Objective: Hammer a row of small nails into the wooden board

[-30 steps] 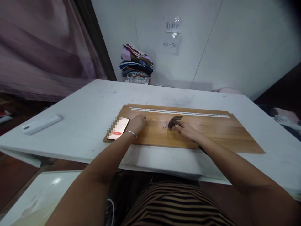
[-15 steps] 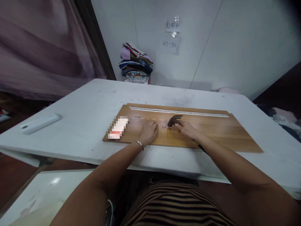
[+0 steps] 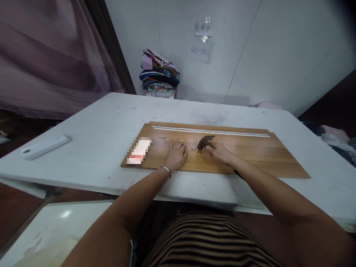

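Note:
A claw hammer (image 3: 204, 143) is gripped in my right hand (image 3: 219, 151), its dark head low over the wooden board (image 3: 250, 159) and its claw pointing away to the right. Whether the head touches the board I cannot tell. Small nails (image 3: 194, 149) stand in a short row just left of the hammer head. Flat on the board to their left lies my left hand (image 3: 177, 155), fingers stretched forward and slightly bent, holding nothing visible. Several loose nails (image 3: 161, 138) lie beyond it, towards the board's left end.
Two white measuring strips (image 3: 211, 131) run along the board's far edge. A blurred-out pale rectangle (image 3: 139, 150) covers the left end. On the white table (image 3: 91, 148) lies a white handle-like object (image 3: 46, 147). Folded clothes (image 3: 160, 74) are stacked by the wall.
The view has shifted very slightly. Both hands and the hammer stay almost where they were over the board.

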### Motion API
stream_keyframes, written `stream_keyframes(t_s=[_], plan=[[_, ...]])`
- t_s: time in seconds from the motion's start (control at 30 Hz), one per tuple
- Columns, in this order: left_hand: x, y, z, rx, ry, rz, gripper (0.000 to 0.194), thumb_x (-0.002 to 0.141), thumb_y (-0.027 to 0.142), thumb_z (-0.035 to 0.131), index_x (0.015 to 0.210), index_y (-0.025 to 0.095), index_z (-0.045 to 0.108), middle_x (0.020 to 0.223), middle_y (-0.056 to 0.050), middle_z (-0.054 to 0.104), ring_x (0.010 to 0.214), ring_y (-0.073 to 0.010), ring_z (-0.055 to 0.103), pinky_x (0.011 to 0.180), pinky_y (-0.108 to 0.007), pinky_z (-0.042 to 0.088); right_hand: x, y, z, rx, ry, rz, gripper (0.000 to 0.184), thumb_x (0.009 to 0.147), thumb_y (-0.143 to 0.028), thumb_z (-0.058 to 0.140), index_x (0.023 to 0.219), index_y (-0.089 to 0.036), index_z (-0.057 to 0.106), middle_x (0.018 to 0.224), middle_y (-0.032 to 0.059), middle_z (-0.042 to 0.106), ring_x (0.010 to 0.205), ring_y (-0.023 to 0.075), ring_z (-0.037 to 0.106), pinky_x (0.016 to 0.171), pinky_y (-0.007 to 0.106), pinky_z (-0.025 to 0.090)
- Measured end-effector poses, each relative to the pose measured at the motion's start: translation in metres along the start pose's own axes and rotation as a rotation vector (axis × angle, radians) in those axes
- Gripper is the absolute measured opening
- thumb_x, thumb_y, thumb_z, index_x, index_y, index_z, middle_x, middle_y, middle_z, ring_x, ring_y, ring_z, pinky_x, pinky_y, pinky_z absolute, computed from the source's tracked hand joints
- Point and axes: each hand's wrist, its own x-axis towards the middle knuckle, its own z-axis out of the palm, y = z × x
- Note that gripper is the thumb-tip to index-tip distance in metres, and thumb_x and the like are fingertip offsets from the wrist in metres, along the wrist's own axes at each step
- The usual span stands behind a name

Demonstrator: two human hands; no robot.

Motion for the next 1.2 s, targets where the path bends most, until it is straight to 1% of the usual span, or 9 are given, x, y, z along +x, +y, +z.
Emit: stream_keyframes(t_s=[0.13,0.4,0.7,0.87,1.0,1.2], plan=[[0.0000,0.0021,-0.0026,0.002,-0.002,-0.010,0.024,0.104,0.026,0.050,0.117,0.021,0.070,0.142,-0.013,0.068,0.135,-0.0287,0.058,0.116,-0.045,0.042,0.0002,-0.0014,-0.0027,-0.010,-0.003,-0.001,0.032,0.105,-0.034,0.048,0.116,-0.015,0.071,0.097,0.0128,0.079,0.086,0.0251,0.069,0.084,0.034,0.050],[0.0012,0.0020,-0.0021,-0.011,0.001,-0.012,0.025,0.103,0.026,0.052,0.119,0.021,0.071,0.143,-0.013,0.068,0.135,-0.0296,0.058,0.116,-0.047,0.042,-0.0013,-0.0021,0.0010,-0.020,-0.019,0.014,0.027,0.105,-0.034,0.050,0.105,-0.017,0.071,0.091,0.0107,0.078,0.086,0.0237,0.070,0.083,0.031,0.050],[0.0008,0.0032,-0.0033,0.005,0.003,-0.017,0.023,0.104,0.026,0.051,0.116,0.022,0.070,0.141,-0.012,0.069,0.135,-0.0287,0.059,0.116,-0.045,0.043,0.0005,-0.0036,-0.0024,0.007,-0.012,0.001,0.026,0.106,-0.034,0.050,0.108,-0.017,0.070,0.094,0.0112,0.078,0.086,0.0234,0.069,0.085,0.032,0.051],[0.0008,0.0038,-0.0039,-0.005,-0.008,-0.026,0.024,0.104,0.026,0.051,0.118,0.021,0.070,0.142,-0.013,0.069,0.135,-0.0297,0.059,0.116,-0.047,0.043,0.0015,-0.0031,-0.0002,-0.005,-0.020,0.000,0.025,0.106,-0.032,0.050,0.109,-0.017,0.071,0.095,0.0111,0.078,0.088,0.0238,0.071,0.086,0.032,0.051],[0.0009,0.0029,-0.0026,-0.026,0.009,-0.018,0.024,0.103,0.025,0.051,0.116,0.022,0.071,0.141,-0.013,0.069,0.135,-0.0301,0.059,0.116,-0.048,0.043,0.0010,-0.0035,0.0002,-0.016,-0.032,0.000,0.025,0.107,-0.033,0.051,0.107,-0.017,0.071,0.095,0.0111,0.078,0.091,0.0246,0.072,0.087,0.032,0.052],[0.0009,0.0029,-0.0031,-0.017,-0.005,-0.024,0.023,0.104,0.025,0.051,0.115,0.021,0.070,0.142,-0.013,0.068,0.137,-0.0296,0.058,0.117,-0.047,0.041,-0.0008,-0.0055,-0.0032,-0.021,-0.025,0.012,0.028,0.107,-0.033,0.049,0.109,-0.017,0.071,0.094,0.0111,0.078,0.088,0.0248,0.071,0.086,0.033,0.052]])
